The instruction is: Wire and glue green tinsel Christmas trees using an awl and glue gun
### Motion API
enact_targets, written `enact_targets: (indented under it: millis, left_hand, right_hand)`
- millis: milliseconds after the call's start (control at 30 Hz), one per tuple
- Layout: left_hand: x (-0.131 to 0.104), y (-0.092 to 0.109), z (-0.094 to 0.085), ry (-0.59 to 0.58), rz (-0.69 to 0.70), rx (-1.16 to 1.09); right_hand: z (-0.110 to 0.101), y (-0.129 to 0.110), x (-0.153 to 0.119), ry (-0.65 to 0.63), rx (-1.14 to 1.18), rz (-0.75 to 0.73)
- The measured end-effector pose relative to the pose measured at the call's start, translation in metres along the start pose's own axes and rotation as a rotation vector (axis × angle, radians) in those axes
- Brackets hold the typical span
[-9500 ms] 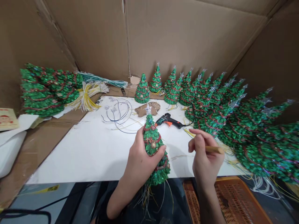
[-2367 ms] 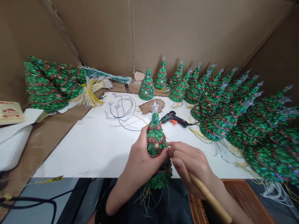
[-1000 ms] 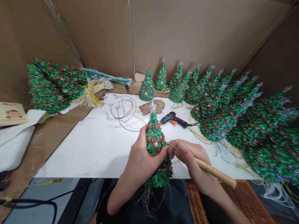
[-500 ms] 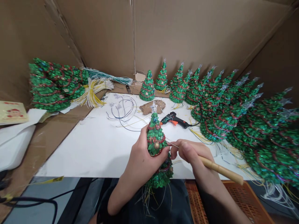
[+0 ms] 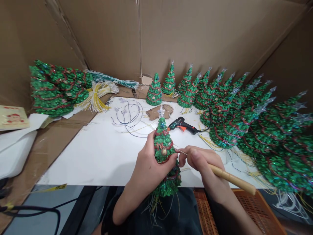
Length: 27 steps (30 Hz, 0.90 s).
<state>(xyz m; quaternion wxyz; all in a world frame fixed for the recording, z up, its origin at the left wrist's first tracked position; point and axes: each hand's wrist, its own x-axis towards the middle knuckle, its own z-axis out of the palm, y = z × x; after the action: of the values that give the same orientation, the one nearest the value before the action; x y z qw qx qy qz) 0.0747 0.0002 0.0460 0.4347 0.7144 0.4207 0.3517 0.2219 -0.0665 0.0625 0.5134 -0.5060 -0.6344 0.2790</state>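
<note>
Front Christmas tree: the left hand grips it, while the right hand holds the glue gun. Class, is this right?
No. The head view shows the right hand holding a wooden-handled tool; the glue gun lies on the table. The left hand does grip the front Christmas tree.

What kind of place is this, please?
Probably a small craft workshop or assembly station: many near-identical decorated trees stand together, a glue gun lies on the white board, and a yellow-and-white wire bundle is beside it.
</note>
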Motion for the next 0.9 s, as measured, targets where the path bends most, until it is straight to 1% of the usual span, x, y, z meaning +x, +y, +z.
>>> enact_targets:
  millis: [300,433,600,800,900]
  left_hand:
    - [-0.001,0.002,-0.001,-0.012,-0.023,0.007]
    - [-0.001,0.003,0.0,-0.009,-0.033,0.002]
    - [-0.002,0.004,0.0,0.005,-0.04,0.02]
    - [-0.003,0.006,0.0,0.022,-0.043,0.038]
    - [-0.002,0.004,0.0,0.02,-0.031,0.035]
  right_hand:
    - [0.005,-0.006,-0.003,-0.075,-0.131,-0.018]
    - [0.006,-0.008,-0.001,-0.062,-0.144,-0.057]
    - [0.012,-0.003,-0.002,-0.047,-0.145,-0.116]
    - [0.021,0.0,-0.002,-0.014,-0.271,-0.231]
    - [0.018,-0.004,-0.003,-0.053,-0.249,-0.181]
